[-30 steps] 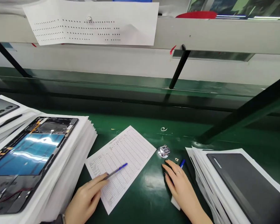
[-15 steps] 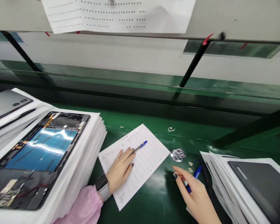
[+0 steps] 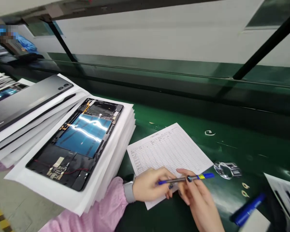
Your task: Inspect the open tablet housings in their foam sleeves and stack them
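Note:
Over the lower edge of a printed form (image 3: 166,148), both my hands meet at a pen (image 3: 181,179) with a grey barrel, blue ends and a yellow band. My left hand (image 3: 151,185), with a watch at the wrist, has its fingers closed around the pen's left part. Thumb and fingers of my right hand (image 3: 201,199) pinch the barrel near the yellow band. The pen lies almost level, above the paper. Some of the left fingertips are hidden behind it.
Left, a thick stack of white sheets (image 3: 116,141) bears an opened tablet (image 3: 87,135); a closed grey tablet (image 3: 31,100) lies beyond. Right are a clear plastic roll (image 3: 228,170), a blue marker (image 3: 248,209) and more sheets (image 3: 284,196). A person in blue (image 3: 26,43) is far left.
The pen has been lifted off the form, and my hands have come together on it. My right hand has moved left, away from the blue marker. The view has swung left.

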A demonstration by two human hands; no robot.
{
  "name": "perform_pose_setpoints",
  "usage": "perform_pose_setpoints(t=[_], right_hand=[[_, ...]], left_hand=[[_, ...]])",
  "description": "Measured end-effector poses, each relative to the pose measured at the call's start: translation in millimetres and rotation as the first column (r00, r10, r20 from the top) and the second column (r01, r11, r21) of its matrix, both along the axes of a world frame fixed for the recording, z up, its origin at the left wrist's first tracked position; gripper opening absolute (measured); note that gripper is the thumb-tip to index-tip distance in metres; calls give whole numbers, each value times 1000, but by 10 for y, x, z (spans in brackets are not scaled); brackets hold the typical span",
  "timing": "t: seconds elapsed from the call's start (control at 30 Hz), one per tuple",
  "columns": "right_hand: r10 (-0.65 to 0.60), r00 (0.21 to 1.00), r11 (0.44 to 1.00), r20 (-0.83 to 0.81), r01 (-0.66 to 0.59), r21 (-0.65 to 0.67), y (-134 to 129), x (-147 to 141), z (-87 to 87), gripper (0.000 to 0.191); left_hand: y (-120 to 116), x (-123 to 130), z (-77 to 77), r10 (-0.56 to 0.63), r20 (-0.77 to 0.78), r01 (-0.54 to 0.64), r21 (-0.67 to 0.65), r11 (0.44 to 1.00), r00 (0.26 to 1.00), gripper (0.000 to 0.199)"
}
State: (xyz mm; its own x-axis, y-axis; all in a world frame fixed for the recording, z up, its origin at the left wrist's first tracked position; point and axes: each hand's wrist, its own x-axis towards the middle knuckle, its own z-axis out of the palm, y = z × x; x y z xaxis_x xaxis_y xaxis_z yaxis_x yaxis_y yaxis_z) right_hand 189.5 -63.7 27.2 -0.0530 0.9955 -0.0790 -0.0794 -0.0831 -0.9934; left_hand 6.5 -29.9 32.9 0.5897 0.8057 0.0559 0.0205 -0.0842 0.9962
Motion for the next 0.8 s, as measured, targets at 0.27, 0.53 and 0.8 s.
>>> perform_pose_setpoints(t=[0.27,0.53,0.8], right_hand=[[156,976,987,154,-160,12,20,138,9,31],[236,696,834,678,-503,227,-142,-52,-5,24],[51,561,875,826,-423,233,-79,38,20,44]], left_hand=[[-128,77,-57,142,-126,-54,533,844,982,14],[79,-91,68,270,-263,-15,690,724,926,28],[79,-51,48,136,-204,-13,511,859,969,46]])
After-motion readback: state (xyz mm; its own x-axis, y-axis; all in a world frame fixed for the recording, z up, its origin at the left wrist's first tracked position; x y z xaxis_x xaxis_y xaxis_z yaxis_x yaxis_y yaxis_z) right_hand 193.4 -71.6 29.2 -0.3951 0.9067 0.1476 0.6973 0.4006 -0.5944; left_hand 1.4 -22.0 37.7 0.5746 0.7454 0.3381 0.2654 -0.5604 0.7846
